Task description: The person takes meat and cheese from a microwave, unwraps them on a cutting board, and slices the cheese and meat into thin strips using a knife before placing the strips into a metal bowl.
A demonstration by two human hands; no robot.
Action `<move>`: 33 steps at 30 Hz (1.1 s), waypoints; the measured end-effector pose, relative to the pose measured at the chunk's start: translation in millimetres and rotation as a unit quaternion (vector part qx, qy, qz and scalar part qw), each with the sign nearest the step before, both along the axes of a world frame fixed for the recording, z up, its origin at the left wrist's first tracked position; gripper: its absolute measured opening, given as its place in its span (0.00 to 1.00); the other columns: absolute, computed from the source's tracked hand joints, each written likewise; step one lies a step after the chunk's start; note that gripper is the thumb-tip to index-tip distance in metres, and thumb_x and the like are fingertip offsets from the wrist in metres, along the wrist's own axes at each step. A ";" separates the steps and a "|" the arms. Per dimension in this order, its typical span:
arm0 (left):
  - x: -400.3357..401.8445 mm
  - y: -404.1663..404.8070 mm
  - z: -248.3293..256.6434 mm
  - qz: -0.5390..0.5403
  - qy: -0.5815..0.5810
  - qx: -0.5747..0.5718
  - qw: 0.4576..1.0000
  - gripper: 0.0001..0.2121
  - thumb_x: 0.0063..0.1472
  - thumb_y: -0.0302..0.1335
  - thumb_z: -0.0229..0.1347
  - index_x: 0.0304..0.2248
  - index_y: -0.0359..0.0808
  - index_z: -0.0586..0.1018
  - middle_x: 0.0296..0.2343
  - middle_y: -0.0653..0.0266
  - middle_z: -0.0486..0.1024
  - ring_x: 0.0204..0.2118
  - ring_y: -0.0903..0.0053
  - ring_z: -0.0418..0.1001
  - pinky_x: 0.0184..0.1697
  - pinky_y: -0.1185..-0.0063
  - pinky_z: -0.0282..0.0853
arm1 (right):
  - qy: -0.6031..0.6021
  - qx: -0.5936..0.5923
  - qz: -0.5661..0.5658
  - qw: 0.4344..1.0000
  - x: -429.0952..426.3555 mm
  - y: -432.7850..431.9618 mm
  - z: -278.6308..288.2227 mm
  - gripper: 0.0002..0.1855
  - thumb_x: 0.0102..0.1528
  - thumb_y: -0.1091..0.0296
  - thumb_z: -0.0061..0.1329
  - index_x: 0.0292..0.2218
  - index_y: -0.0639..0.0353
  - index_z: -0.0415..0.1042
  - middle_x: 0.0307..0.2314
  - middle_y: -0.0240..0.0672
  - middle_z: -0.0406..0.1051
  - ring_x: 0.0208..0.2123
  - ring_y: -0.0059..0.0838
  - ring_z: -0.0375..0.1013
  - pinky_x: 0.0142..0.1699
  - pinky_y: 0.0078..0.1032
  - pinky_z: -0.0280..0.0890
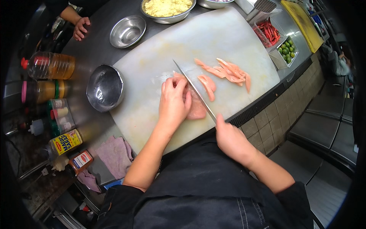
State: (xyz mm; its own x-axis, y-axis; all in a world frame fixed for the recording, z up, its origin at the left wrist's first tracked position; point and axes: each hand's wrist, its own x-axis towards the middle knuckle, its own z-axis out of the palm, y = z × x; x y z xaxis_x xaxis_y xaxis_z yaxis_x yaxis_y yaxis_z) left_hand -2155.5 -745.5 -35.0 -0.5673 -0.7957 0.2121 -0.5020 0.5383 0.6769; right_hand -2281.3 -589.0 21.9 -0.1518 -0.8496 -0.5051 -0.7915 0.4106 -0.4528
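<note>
A raw piece of pale pink meat, seemingly chicken breast (pixel 197 108), lies on a large white cutting board (pixel 160 54). My left hand (pixel 175 100) presses on it with curled fingers, covering its left part. In my right hand (pixel 234 140) is the handle of a long kitchen knife (pixel 197 93). The blade runs along the right side of the meat, its tip pointing away from me. Just right of the blade lie a few cut slices (pixel 207 86). Farther right rests a loose pile of meat strips (pixel 228 71).
Two steel bowls (pixel 127 31) (pixel 105 88) stand left of the board. Beyond it is a bowl of yellow crumbly food (pixel 167 8). Red chilies (pixel 268 32) and green citrus (pixel 286 50) sit at right. Bottles (pixel 51 65) and a cloth (pixel 115 156) line the left. Another person's hand (pixel 81 28) hovers at upper left.
</note>
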 end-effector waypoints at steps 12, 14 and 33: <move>11.0 0.4 -3.0 0.027 -0.011 -0.040 0.999 0.13 0.50 0.24 0.59 0.37 0.36 0.74 0.37 0.55 0.67 0.38 0.61 0.68 0.42 0.70 0.67 | 0.050 -0.046 -0.044 0.997 -26.3 3.6 -16.1 0.09 0.59 0.70 0.37 0.39 0.64 0.56 0.19 0.57 0.70 0.25 0.58 0.71 0.30 0.51 0.66; 18.3 -0.9 -3.2 0.038 0.040 0.076 0.996 0.14 0.51 0.24 0.59 0.38 0.35 0.74 0.36 0.54 0.66 0.36 0.63 0.69 0.40 0.71 0.68 | 0.050 -0.054 -0.049 0.996 -26.5 -1.1 -15.8 0.08 0.59 0.70 0.37 0.39 0.65 0.56 0.19 0.57 0.70 0.25 0.59 0.71 0.30 0.51 0.65; 11.6 25.3 10.9 -0.001 0.009 0.118 0.993 0.15 0.49 0.20 0.60 0.38 0.32 0.73 0.37 0.57 0.66 0.32 0.72 0.71 0.35 0.77 0.70 | -0.046 -0.057 -0.099 0.992 6.0 7.9 10.6 0.09 0.60 0.73 0.38 0.37 0.69 0.54 0.15 0.58 0.66 0.21 0.61 0.68 0.25 0.49 0.61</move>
State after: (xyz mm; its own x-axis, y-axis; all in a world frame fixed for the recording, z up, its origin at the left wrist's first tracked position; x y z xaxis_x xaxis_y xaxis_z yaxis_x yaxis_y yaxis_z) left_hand -2143.9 -720.2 -24.1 -0.5672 -0.8230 0.0301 -0.4874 0.3649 0.7933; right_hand -2275.2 -581.1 32.5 -0.2784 -0.8607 -0.4263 -0.6539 0.4949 -0.5722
